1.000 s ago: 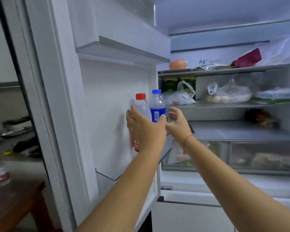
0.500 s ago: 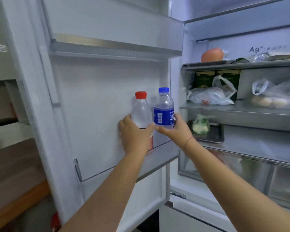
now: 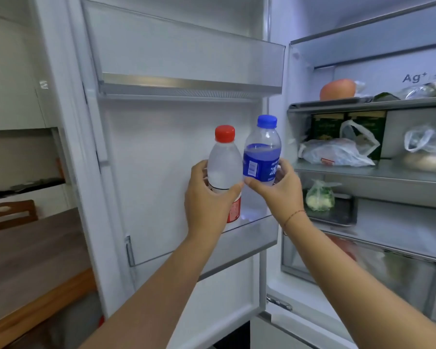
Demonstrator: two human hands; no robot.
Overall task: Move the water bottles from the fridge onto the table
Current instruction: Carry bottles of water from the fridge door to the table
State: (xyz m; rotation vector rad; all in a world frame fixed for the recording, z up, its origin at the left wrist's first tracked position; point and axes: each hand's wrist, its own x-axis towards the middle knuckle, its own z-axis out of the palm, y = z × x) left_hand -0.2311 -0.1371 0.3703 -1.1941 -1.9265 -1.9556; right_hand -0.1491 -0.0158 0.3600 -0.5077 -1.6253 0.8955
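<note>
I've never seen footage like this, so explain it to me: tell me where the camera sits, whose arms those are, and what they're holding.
The camera is worn on a person's head, looking forward and down, so the two bare arms are that person's own. There is no machine. They stand at an open fridge. The left hand grips a red-capped bottle; the right hand grips a blue-capped bottle, tilted slightly. Both bottles are at the door shelf. Inside, the shelves hold bagged food. A wooden table shows at the lower left.

left hand (image 3: 208,200) grips red-capped bottle (image 3: 223,167) | right hand (image 3: 278,190) grips blue-capped bottle (image 3: 261,154) | door shelf (image 3: 249,238)
</note>
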